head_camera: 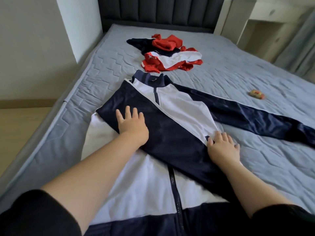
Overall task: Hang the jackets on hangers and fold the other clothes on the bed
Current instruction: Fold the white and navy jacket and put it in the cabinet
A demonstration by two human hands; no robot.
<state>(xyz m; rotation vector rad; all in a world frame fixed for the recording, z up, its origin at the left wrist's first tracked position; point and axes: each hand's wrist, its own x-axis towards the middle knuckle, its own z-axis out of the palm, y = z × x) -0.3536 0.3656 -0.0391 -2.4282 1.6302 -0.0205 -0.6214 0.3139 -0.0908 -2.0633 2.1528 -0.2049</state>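
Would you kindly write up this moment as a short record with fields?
surface: bed
garment in work: navy and white zip jacket, laid flat, front up
folded sleeve: lies across the jacket's front
other sleeve: stretched out sideways
left hand: flat on the folded sleeve
right hand: pressing the jacket beside the folded sleeve
waiting: pile of red, white and navy clothes near the headboard
also: small orange object

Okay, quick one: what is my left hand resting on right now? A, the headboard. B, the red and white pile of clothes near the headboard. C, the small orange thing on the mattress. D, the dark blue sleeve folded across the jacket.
D: the left hand lies flat, fingers spread, on the dark blue sleeve folded across the jacket, well short of the pile of clothes.
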